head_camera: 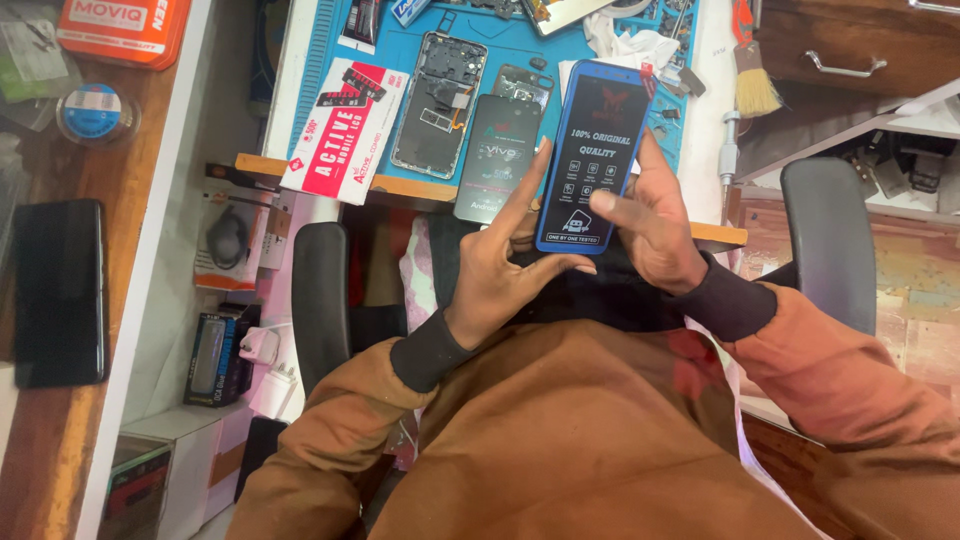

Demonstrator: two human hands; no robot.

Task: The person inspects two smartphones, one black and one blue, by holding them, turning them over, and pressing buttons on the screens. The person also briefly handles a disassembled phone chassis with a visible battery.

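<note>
Head view: both hands hold a blue phone screen [590, 155] upright over the lap, long axis pointing away toward the table [300, 165]. Left hand [505, 265] cups its lower left edge, fingers extended; right hand [655, 225] grips the right edge, thumb across the face.

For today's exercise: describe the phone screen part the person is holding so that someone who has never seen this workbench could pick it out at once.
Start at the blue work mat on the bench. At its near edge, the left hand and right hand together hold up a blue-rimmed phone screen. Unlike the bare, opened phone frame lying flat beside it, its dark face carries printed film.
</note>
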